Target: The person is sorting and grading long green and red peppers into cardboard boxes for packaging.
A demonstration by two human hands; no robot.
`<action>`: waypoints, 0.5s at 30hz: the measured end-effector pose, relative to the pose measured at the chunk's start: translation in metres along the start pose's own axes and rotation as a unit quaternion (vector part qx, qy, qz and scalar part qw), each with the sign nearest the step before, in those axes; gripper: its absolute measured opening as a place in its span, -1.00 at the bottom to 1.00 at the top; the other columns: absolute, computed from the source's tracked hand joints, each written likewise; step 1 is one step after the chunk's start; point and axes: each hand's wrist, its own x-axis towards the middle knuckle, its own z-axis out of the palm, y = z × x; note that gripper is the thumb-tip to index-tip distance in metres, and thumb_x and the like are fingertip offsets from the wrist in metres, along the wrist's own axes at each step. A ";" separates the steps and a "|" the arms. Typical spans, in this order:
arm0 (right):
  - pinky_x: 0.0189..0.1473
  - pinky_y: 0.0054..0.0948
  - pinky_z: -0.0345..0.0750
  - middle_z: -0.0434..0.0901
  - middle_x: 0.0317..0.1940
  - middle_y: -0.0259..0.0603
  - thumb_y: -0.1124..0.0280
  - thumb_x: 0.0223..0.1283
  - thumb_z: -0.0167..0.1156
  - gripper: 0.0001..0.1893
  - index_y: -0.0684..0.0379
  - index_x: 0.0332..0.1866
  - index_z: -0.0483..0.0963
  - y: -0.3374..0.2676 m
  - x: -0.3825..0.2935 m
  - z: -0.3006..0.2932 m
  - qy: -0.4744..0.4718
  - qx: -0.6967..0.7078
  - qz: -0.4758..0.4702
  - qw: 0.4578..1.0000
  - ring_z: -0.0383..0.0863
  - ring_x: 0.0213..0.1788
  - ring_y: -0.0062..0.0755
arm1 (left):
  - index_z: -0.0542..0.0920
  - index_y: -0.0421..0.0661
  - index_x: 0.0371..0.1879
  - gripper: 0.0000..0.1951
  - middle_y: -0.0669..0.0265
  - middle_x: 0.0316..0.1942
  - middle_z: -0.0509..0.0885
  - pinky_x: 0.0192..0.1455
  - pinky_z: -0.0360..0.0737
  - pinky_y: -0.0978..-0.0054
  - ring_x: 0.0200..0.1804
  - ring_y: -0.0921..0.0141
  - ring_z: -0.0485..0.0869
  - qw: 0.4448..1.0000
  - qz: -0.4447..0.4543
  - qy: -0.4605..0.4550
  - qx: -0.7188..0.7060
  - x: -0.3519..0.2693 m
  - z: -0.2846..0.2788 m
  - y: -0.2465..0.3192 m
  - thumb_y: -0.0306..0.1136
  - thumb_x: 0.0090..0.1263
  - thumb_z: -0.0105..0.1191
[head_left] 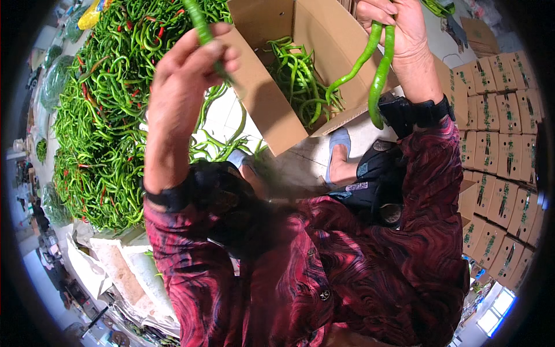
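Observation:
My left hand [186,73], somewhat blurred, is raised over the near side of a large pile of green chili peppers [104,143], with a long green pepper [198,19] between its fingers. At the upper right, my right hand [401,30] pinches long green peppers [381,80] near their upper ends, and they hang down over the right edge of an open cardboard box [269,104]. Inside that box lies a loose heap of green peppers [299,73]. Several red peppers show among the green ones in the pile.
Stacked cardboard boxes [498,152] bearing green writing stand at the right. More loose peppers [221,145] lie on the tiled floor by my feet, below the box. White sacking [138,277] is at the lower left, and filled plastic bags [58,82] stand beyond the pile.

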 end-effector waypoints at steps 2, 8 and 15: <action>-0.67 -0.76 0.23 0.45 -0.35 -0.28 0.29 0.47 -0.09 -0.69 0.31 0.06 0.41 -0.002 0.000 -0.007 0.002 -0.007 0.002 1.000 0.21 -0.66 -0.77 | 0.53 -0.22 0.04 -0.67 0.35 -0.32 0.64 -0.24 0.43 0.62 -0.30 0.56 0.56 0.998 -0.021 0.064 0.005 -0.021 -0.024 0.004 -0.24 0.46 -0.03; -0.51 -0.67 0.36 0.53 -0.46 -0.31 0.22 0.23 0.24 -0.68 0.27 -0.11 0.52 0.004 0.009 -0.105 0.195 -0.494 0.072 0.844 0.39 -0.50 -0.70 | 0.54 -0.18 -0.21 -0.71 0.41 -0.44 0.53 -0.39 0.30 0.62 -0.44 0.57 0.43 0.955 -0.104 0.189 0.202 -0.134 -0.146 -0.024 -0.16 0.48 -0.04; 0.16 -0.21 0.48 0.51 0.05 -0.02 0.27 -0.01 0.39 -0.31 0.23 0.27 0.33 0.005 0.021 -0.098 -0.036 -0.818 0.338 0.463 0.52 0.10 -0.21 | 0.56 -0.17 -0.39 -0.67 0.41 -0.58 0.49 -0.50 0.28 0.51 -0.55 0.53 0.36 0.813 -0.233 0.347 0.406 -0.395 -0.256 -0.108 -0.12 0.43 0.00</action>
